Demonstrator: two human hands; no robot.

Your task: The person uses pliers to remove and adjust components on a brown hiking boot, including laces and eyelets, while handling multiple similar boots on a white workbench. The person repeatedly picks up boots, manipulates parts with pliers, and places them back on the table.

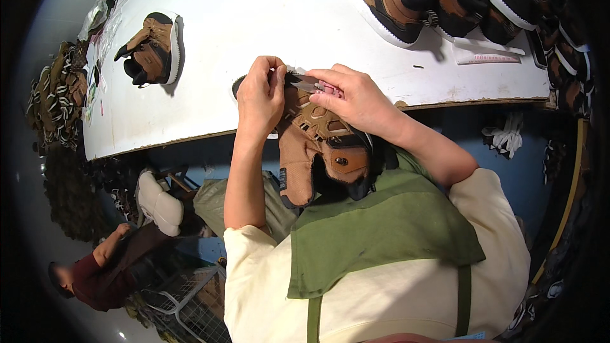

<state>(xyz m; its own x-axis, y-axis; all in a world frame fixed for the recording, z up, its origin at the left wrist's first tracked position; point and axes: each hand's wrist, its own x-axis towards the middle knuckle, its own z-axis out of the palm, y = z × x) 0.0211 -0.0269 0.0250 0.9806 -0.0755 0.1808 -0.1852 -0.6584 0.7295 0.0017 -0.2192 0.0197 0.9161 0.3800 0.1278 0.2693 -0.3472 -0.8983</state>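
A brown and black shoe upper (318, 128) lies partly over the table's near edge, its toe toward the table and its tongue hanging toward my green apron (381, 228). At the black toe end, my left hand (260, 92) is closed, thumb and forefinger pinched on the upper's edge. My right hand (356, 98) is closed around small metal snips (306, 83) with pinkish handles. The blades point left and lie against the upper beside my left fingers. Whether the blades are apart is hard to see.
On the white table (216, 32), a brown shoe (154, 51) lies on its side at the left. Several similar shoes (394, 0) stand at the far right, near a white slip (486, 54). Shoe uppers (57, 92) are heaped at the left. A person (95, 276) sits at lower left.
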